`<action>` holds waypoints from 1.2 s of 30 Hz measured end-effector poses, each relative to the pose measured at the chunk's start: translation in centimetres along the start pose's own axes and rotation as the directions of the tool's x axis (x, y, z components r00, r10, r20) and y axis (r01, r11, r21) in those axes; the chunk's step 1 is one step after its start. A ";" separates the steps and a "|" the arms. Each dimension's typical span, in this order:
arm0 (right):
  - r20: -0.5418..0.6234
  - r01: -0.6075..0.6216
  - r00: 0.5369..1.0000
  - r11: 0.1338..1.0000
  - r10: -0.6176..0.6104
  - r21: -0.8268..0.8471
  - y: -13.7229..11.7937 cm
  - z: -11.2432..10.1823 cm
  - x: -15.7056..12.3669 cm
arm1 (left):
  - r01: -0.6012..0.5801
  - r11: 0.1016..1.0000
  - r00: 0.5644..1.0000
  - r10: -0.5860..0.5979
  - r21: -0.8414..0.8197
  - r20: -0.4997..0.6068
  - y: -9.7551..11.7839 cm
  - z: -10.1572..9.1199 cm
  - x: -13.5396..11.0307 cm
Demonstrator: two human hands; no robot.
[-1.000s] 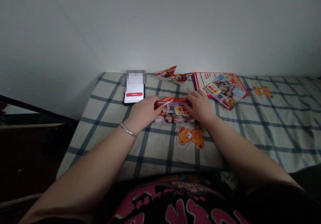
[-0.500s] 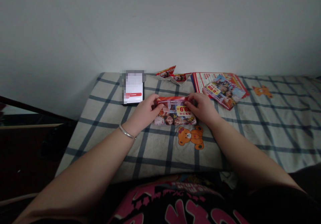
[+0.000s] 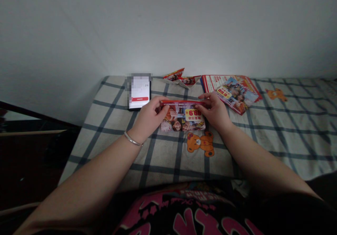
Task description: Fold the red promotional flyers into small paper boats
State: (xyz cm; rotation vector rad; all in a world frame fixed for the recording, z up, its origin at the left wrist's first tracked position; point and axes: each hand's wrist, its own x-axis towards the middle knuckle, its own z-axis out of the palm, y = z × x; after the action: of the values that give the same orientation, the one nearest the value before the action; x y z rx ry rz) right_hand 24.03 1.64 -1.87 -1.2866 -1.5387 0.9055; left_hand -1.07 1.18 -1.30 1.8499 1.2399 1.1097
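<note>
Between my hands lies a printed flyer [image 3: 183, 117], red along its far edge, with photos and a yellow price patch upside down to me. My left hand [image 3: 152, 114] pinches its left far corner, thumb on top. At the right far corner, my right hand [image 3: 213, 111] grips the paper with thumb and fingers. The far edge looks folded over. The undersides of my fingers are hidden. A printed bear [image 3: 200, 144] on the checked cloth shows just below the flyer.
A phone [image 3: 140, 92] with its screen lit lies to the left. Small folded flyers [image 3: 187, 81] stand near the wall [image 3: 168, 28]. On the right is a stack of flyers [image 3: 214, 82] with another flyer [image 3: 237, 96] on top. Checked cloth [image 3: 160, 158] covers the surface.
The flyer's far edge now shows a narrower red strip and more of its print is visible. Both hands have shifted slightly, with my right fingers stretching further along the edge.
</note>
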 end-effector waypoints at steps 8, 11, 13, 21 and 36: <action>-0.005 -0.026 1.000 0.996 0.027 0.087 -0.2 0.0 0.3 | 0.010 0.999 1.000 -0.009 -0.034 0.025 -0.3 0.2 0.1; -0.012 -0.030 0.999 0.997 0.031 0.065 -0.4 0.1 0.3 | 0.029 0.998 0.999 -0.027 -0.057 0.025 -0.2 0.2 0.2; -0.024 -0.032 0.999 0.999 0.033 0.034 -0.4 0.0 0.3 | 0.048 0.997 0.998 -0.046 -0.067 0.035 -0.1 0.2 0.2; -0.038 -0.039 0.999 0.999 0.039 0.003 0.1 0.0 0.4 | 0.060 0.998 0.998 -0.060 -0.030 0.014 0.2 0.3 0.2; -0.061 -0.068 0.995 0.993 0.074 0.099 0.2 0.2 0.6 | 0.072 0.997 0.997 -0.072 0.011 -0.019 0.0 0.2 0.2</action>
State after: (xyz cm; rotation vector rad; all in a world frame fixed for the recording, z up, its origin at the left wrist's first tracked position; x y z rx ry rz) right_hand 23.92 2.28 -1.99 -1.2959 -1.3898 0.9625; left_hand -0.89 1.40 -1.31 1.7925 1.3162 1.0854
